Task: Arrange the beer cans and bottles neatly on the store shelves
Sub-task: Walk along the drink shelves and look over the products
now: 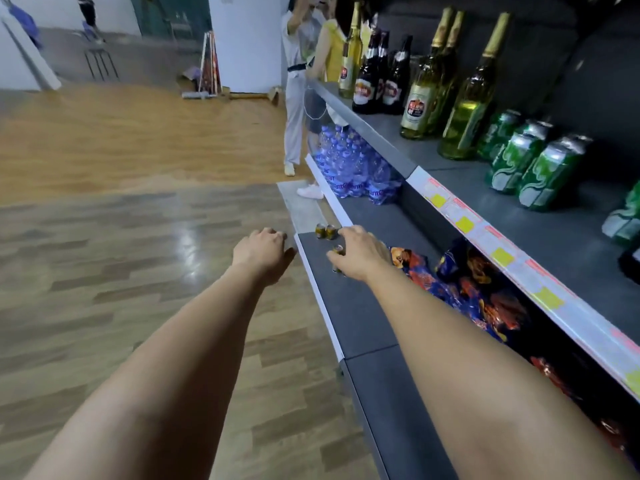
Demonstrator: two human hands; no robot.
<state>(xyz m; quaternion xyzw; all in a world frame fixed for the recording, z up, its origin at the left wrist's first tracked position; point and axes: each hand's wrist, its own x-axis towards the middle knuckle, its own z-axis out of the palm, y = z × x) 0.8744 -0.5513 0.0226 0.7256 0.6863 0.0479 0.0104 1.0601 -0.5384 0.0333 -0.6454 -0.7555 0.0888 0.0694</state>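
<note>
Both my arms reach down to the low grey shelf (349, 306). My right hand (360, 252) curls round a small gold can (338, 250) standing on it. Two more gold cans (325, 231) stand just beyond, near the shelf's far end. My left hand (265, 252) hangs over the shelf's front edge with fingers loosely bent, holding nothing. On the upper shelf (460, 161) stand green glass bottles (465, 109), dark bottles (369, 81) and green cans (543, 174).
Colourful snack bags (460, 282) lie at the back of the low shelf. A pack of blue water bottles (349, 168) stands further along. Two people (304, 81) stand at the shelf's far end. Wooden floor (138, 237) lies to my left.
</note>
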